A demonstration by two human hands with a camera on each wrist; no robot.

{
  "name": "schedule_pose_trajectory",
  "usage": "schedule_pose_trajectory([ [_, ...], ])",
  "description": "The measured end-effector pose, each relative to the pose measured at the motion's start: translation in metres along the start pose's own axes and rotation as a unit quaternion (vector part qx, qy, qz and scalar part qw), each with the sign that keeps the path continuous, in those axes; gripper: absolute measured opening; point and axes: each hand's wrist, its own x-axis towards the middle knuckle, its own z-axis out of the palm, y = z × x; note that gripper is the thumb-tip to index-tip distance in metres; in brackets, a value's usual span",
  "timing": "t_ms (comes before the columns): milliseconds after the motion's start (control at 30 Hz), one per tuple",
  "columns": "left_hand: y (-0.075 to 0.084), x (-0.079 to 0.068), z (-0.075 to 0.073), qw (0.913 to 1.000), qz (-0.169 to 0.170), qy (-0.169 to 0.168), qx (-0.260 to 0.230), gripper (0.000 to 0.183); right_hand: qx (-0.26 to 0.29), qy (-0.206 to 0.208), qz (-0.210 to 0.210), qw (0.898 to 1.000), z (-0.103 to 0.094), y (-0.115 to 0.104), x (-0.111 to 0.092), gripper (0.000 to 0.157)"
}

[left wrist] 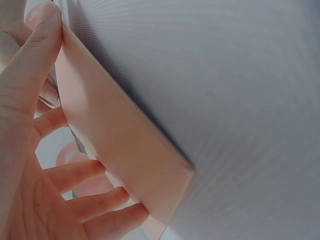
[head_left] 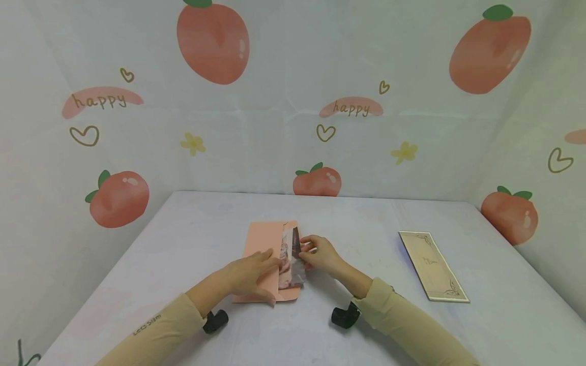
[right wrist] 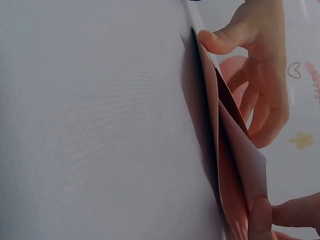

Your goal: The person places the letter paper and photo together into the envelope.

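A peach-coloured envelope (head_left: 265,234) lies on the table in the middle of the head view, its mouth toward the right. A printed picture (head_left: 297,272) with grey and pinkish tones sticks partway out of that mouth; the rest is hidden inside. My left hand (head_left: 249,274) rests across the envelope, fingers spread over its face and thumb at the near edge. With thumb and fingertips, my right hand (head_left: 322,254) pinches the picture's outer edge. The right wrist view shows the envelope mouth (right wrist: 227,175) gaping around the sheet (right wrist: 247,150).
To the right lies a long beige card (head_left: 432,267) with dark corner ornaments, turned at a slant on the white table (head_left: 357,218). Behind the table hangs a pale cloth (head_left: 274,112) printed with fruit, hearts and flowers. Black wrist devices (head_left: 345,315) sit under both forearms.
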Motion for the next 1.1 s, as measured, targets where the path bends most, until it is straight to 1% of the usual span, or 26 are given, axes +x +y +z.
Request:
schedule_pose_trajectory([
  [67, 0.000, 0.001, 0.000, 1.0000, -0.005, -0.003, 0.002, 0.087, 0.002, 0.003, 0.002, 1.000, 0.001, 0.000, 0.000, 0.037],
  [100, 0.001, 0.001, -0.001, 0.9999, -0.013, -0.008, -0.006, 0.087, 0.003, 0.004, 0.004, 1.000, 0.002, 0.000, 0.000, 0.038],
  [167, 0.001, 0.002, 0.000, 0.9998, -0.017, -0.010, -0.001, 0.086, 0.002, 0.007, 0.004, 1.000, 0.003, 0.000, 0.000, 0.037],
  [400, 0.002, 0.002, 0.000, 0.9996, -0.019, -0.009, 0.021, 0.084, 0.004, 0.009, 0.012, 1.000, 0.007, -0.001, 0.001, 0.037],
  [667, 0.003, 0.003, 0.001, 0.9993, -0.029, -0.013, 0.019, 0.085, -0.001, 0.011, 0.012, 1.000, 0.012, 0.000, 0.003, 0.038],
  [933, 0.002, 0.004, 0.002, 0.9997, -0.020, -0.008, 0.012, 0.074, -0.009, 0.004, 0.010, 1.000, 0.015, 0.001, 0.005, 0.039],
  [1100, 0.002, 0.004, 0.001, 0.9998, -0.014, -0.005, 0.011, 0.074, -0.002, -0.005, 0.005, 1.000, 0.016, 0.001, 0.004, 0.039],
])
